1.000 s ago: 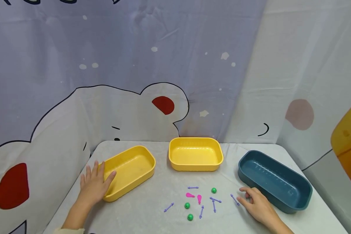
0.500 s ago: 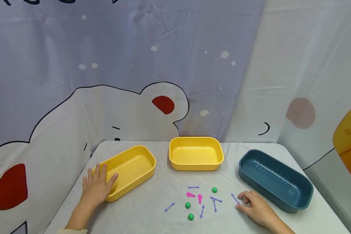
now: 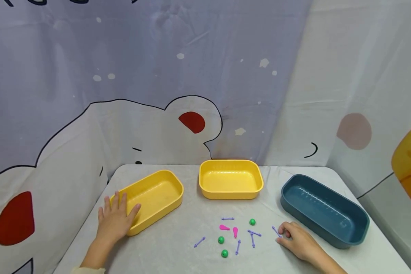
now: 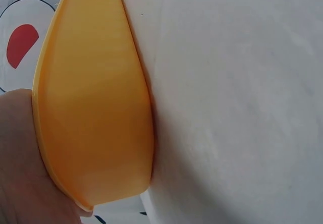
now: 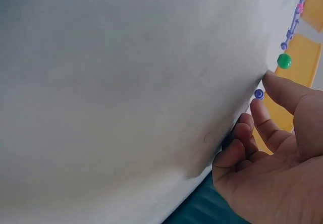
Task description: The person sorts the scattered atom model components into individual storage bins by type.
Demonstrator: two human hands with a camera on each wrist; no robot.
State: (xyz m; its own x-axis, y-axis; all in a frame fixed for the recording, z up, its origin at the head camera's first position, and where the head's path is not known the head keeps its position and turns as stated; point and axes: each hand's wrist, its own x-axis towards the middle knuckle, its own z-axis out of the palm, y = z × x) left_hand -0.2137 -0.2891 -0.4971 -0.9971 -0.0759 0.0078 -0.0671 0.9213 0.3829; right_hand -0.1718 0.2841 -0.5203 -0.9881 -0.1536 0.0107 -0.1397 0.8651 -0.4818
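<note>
While the left hand point(image 3: 113, 224) is laid palm down over one end of a yellow tray point(image 3: 154, 194) in the head view, its fingers are spread straight at the rim and its thumb is stretched across the inside. The right hand point(image 3: 299, 241) is lowered to the bench point(image 3: 178, 247) beside a blue tray point(image 3: 323, 213), thumb and forefinger bent toward a purple stick point(image 3: 276, 230), whose lower end is partly covered by the fingertips. The right forearm point(image 3: 328, 264) and the left sleeve point(image 3: 88, 270) are cut off by the lower edge.

In the left wrist view, the yellow tray's outer wall is shown sideways; only part of the left hand is seen against the rim, its fingers hidden.

In the right wrist view, thumb and forefinger are narrowly parted about the stick's end, the other fingers curled; whether it is pinched cannot be told. Green beads point(image 5: 284, 61) and small pieces beyond are bunched, hard to separate.
</note>
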